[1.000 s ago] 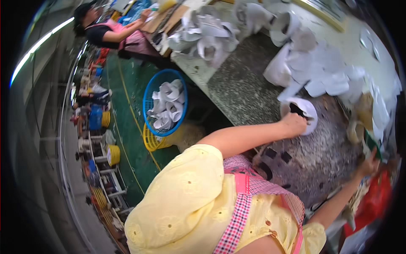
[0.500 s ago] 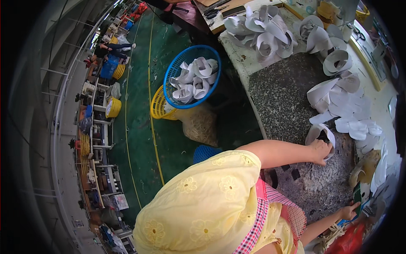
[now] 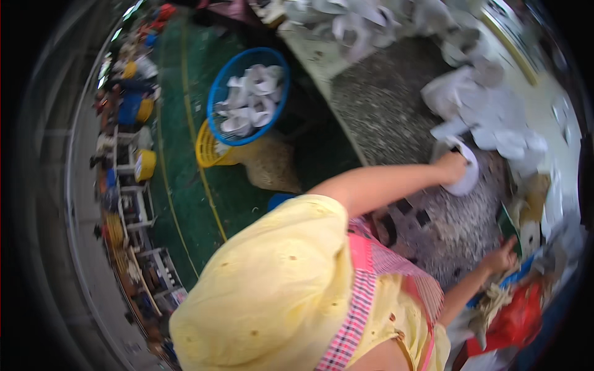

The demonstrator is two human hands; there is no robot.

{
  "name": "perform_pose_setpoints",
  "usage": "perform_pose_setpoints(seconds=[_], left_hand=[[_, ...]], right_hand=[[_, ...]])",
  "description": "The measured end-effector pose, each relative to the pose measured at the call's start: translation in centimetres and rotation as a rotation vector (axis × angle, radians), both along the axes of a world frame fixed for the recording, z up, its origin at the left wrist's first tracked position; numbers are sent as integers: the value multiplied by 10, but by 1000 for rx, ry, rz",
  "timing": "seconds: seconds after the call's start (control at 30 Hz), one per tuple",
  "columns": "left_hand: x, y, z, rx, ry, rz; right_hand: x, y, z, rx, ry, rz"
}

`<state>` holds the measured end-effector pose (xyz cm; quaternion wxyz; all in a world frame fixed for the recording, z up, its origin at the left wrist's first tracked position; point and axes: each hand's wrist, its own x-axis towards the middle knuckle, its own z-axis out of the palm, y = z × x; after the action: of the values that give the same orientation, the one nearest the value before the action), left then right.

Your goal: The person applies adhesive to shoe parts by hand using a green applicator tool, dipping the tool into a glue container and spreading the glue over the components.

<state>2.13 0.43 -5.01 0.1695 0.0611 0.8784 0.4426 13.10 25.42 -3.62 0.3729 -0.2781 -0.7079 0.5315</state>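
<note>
While the left hand [image 3: 450, 167] grips a curled white piece [image 3: 468, 179] by its rim — its fingers bent into the opening, pressing on the wall — the right hand [image 3: 502, 258] is farther down the desk [image 3: 537, 102], by the lower edge of a green flat piece [image 3: 509, 224]. One finger of that right hand points up along the green edge, and the others are folded; whether they pinch it cannot be told (the view is blurred here). The curled white piece is over the border between a dark speckled slab [image 3: 383, 102] and a crusted grey patch [image 3: 458, 232], its open side towards the left hand. Several small black scraps [image 3: 422, 217] lie on the patch, near the left forearm. Just beyond the white piece, a spread of overlapping white shapes [image 3: 473, 108] covers the desk, and another white heap [image 3: 356, 21] sits at the top end of the slab. Beside the right forearm is a crumpled red bag [image 3: 520, 318]. On the other side of the person, who wears a yellow top [image 3: 266, 272] with a checked apron strap [image 3: 356, 309], a blue basket [image 3: 213, 114] holds more curled white pieces [image 3: 250, 99] — with a yellow basket [image 3: 206, 151] and a tan sack [image 3: 272, 167] just below it, over the green floor [image 3: 232, 201].
</note>
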Motion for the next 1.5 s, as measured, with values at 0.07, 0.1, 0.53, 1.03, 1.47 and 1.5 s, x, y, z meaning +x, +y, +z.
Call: perform_pose_setpoints(seconds=[0.07,0.1,0.53,1.03,1.47,1.5], left_hand=[[-4,-19,9,-131,16,-189],[-8,-24,4,-121,44,-227],[-26,-36,27,795,-890,163],[-30,-38,52,770,-981,115],[-32,-49,35,952,-1047,238],[-26,-53,34,968,-1017,268]], right_hand=[[-10,-38,19,-137,18,75],[-11,-42,8,-253,116,134],[-42,-111,-18,-622,21,455],[-82,-99,0,-441,211,668],[-92,-102,24,337,2,789],[-88,-105,30,336,-11,852]])
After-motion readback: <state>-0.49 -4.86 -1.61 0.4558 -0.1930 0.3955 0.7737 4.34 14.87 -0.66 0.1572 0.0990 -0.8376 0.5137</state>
